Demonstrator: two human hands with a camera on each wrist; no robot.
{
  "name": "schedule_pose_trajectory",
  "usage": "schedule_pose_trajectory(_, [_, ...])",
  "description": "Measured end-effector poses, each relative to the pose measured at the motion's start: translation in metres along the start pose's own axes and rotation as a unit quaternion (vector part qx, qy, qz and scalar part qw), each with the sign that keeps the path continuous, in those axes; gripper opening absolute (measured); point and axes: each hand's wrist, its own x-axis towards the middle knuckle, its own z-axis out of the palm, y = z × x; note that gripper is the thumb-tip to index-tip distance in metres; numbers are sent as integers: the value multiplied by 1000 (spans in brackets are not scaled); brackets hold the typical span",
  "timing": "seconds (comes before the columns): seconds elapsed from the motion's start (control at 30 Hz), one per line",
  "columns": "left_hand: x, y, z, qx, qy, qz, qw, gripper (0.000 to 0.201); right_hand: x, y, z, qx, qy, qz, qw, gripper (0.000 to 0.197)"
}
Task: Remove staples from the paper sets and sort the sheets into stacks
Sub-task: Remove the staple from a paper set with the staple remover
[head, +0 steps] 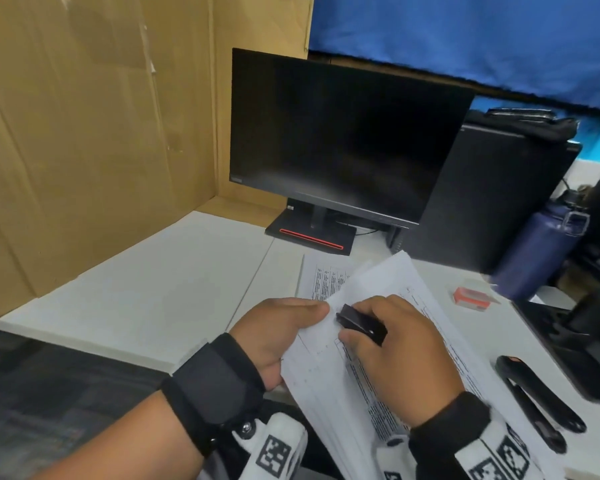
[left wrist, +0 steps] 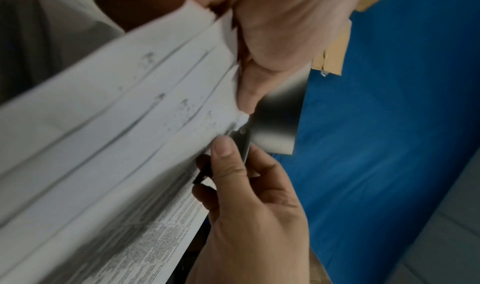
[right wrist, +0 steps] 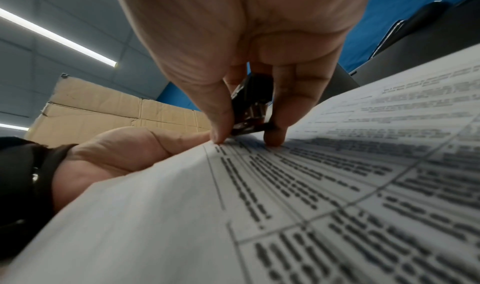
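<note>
Staple-pulling in progress, looks like. Left hand [head: 278, 336] pinches the corner of the white printed paper set [head: 378, 344], thumb on top, holding it up off the white bench [head: 146, 292], probably so the corner stays taut. Right hand [head: 400, 358] squeezes a small black staple remover [head: 361, 323] between thumb and fingers, nose down on that corner at about 12 o'clock from the wrist. Loose printed sheets [head: 321, 277] lie flat behind at 12 o'clock. Black stapler [head: 537, 400] sits at 3 o'clock, unused.
</note>
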Motion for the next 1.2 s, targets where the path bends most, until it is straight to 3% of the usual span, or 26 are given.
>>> schedule_pose_trajectory(0.23, [-12, -3, 20, 100, 37, 80, 991, 12, -18, 8, -4, 49, 68, 2, 996, 24])
schedule_pose_trajectory(0.43, [-19, -17, 35, 191, 42, 153, 969, 17, -36, 12, -5, -44, 119, -35, 991, 30])
schedule_pose_trajectory(0.57, [-22, -24, 39, 151, 29, 131, 979, 18, -38, 19, 3, 74, 158, 6, 985, 31])
schedule_pose_trajectory(0.73, [-22, -18, 35, 109, 8, 97, 989, 17, -31, 20, 5, 152, 125, 6, 980, 25])
schedule_pose_trajectory(0.83, [-21, -20, 37, 144, 22, 132, 980, 18, -33, 19, 14, 96, 101, -27, 990, 14])
schedule_pose_trajectory(1.07, [-16, -32, 41, 182, 77, 166, 966, 22, -29, 20, 31, 12, 133, -90, 987, 23])
schedule_pose_trajectory(1.2, [-13, -34, 39, 151, 97, 150, 972, 22, -20, 21, 35, 50, 95, -59, 992, 43])
